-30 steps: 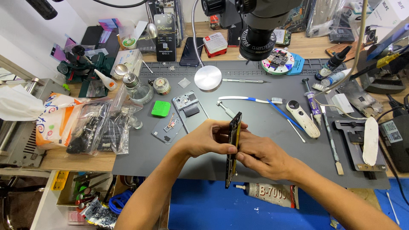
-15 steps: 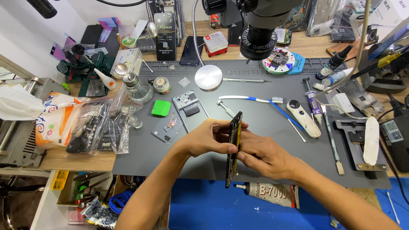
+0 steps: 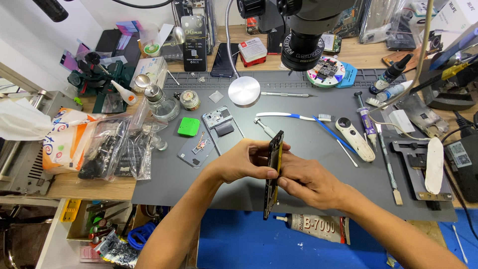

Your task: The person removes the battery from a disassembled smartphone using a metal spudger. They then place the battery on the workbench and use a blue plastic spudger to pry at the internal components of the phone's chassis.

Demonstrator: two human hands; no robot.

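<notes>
Near the centre of the frame both hands held a dark phone (image 3: 273,174) upright on its edge above the grey mat (image 3: 308,164) of the worktop: the left hand (image 3: 244,162) had its fingers clenched on the phone's left face, and the right hand (image 3: 308,182) pinched its right edge between thumb and fingers. A glue tube (image 3: 318,228) lay just below the hands, a white toothbrush (image 3: 294,116) and a bare phone frame (image 3: 222,124) above them.
</notes>
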